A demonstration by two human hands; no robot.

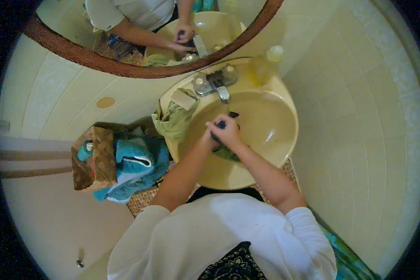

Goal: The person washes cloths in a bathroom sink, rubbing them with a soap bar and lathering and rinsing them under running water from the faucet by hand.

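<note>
Over the yellow sink basin (275, 121), my left hand (209, 134) and my right hand (228, 132) are closed together around a dark cloth (220, 124). A dark end of it (234, 114) shows just beyond my fingers, under the faucet (223, 93). Below my hands, a dark green part (226, 153) hangs down into the basin. A green cloth (172, 119) with a pale bar of soap (183, 99) on top is draped over the sink's left rim.
A bottle of yellow liquid (263, 70) stands at the sink's back right. To the left are a brown basket (104, 156) and teal towels (134, 158). A round mirror (126, 70) hangs above; a tiled wall (340, 140) rises on the right.
</note>
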